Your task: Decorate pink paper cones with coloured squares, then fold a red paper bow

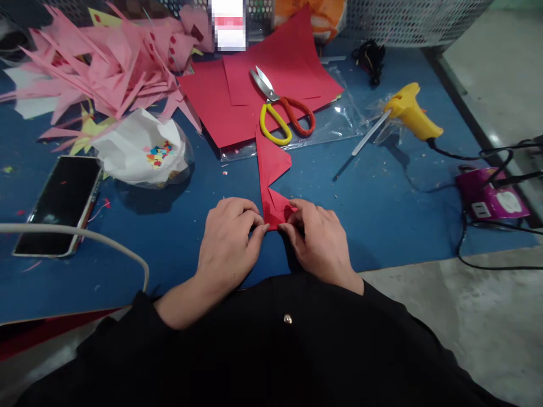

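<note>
A narrow piece of folded red paper (274,165) with a notched right side lies on the blue table, its near end between my hands. My left hand (232,234) is closed, pinching the paper's lower left corner between thumb and fingers. On the lower right corner, the thumb and fingers of my right hand (317,236) pinch the same paper. Scissors (275,100) with one yellow and one orange-red handle rest with open blades on larger red paper sheets (207,104), just beyond the folded piece.
Pink paper scraps (106,56) pile up at the far left. Nearer are a white paper-lined bowl (131,150) of coloured bits and a phone (59,203). At right lie a yellow glue gun (411,113) and a purple power box (487,195) with cables. A plastic basket (399,20) stands behind.
</note>
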A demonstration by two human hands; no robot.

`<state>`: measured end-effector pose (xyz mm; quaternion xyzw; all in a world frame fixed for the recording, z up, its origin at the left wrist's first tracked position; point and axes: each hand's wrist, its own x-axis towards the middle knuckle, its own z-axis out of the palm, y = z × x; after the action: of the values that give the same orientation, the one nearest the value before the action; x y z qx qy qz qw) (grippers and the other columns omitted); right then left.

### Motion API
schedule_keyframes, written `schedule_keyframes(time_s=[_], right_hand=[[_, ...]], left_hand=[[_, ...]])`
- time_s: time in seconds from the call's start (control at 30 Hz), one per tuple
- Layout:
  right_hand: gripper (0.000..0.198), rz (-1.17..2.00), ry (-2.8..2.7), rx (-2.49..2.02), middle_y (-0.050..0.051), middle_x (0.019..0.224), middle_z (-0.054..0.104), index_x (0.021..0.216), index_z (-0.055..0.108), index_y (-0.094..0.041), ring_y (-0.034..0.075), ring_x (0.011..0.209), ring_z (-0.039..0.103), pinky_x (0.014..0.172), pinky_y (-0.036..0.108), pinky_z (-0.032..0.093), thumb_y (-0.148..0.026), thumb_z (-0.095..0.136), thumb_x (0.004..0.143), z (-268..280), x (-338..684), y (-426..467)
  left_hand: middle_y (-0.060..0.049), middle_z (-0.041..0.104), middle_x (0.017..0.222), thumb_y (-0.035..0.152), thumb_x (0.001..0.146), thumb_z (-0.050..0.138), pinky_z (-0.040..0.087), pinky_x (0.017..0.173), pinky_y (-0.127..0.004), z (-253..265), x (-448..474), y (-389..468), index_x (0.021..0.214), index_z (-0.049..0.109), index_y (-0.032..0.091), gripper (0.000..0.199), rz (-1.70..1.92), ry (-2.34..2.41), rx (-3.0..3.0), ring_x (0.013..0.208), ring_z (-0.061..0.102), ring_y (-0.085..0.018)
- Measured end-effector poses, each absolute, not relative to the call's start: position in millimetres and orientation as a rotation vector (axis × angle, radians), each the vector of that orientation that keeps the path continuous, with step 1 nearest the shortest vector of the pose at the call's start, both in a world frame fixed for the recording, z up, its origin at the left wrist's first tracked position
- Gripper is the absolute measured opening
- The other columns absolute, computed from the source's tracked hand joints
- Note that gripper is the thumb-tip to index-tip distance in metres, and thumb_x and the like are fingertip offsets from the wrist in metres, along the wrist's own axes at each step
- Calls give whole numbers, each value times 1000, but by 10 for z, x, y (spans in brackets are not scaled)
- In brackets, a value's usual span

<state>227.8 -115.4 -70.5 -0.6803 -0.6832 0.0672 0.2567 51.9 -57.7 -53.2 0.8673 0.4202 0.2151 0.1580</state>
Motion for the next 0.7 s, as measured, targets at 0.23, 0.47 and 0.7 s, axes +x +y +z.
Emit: schedule_keyframes(time_s=[0.23,0.47,0.7], right_hand=[[29,186,-1822,-1846,6,86,76,120,59,-14,25,80,67,73,36,40,-28,61,95,-691,2266,-1157],[30,197,-1814,-1844,6,85,76,119,59,-12,25,80,67,73,36,40,-25,64,92,-685,2259,-1153],[28,207,-1808,-1856,5,85,76,118,60,-14,24,80,67,73,35,40,-25,64,93,-680,2262,-1151]], left_hand=[[-6,68,95,24,89,66,48,80,-46,-519,550,-600,71,65,21,18,688,1293,2436,97,61,-27],[-6,70,95,23,87,68,48,79,-46,-518,553,-606,67,65,21,20,712,1313,2433,97,61,-27],[-7,69,95,18,86,66,47,81,-46,-504,562,-613,69,66,20,17,704,1309,2432,98,61,-28]])
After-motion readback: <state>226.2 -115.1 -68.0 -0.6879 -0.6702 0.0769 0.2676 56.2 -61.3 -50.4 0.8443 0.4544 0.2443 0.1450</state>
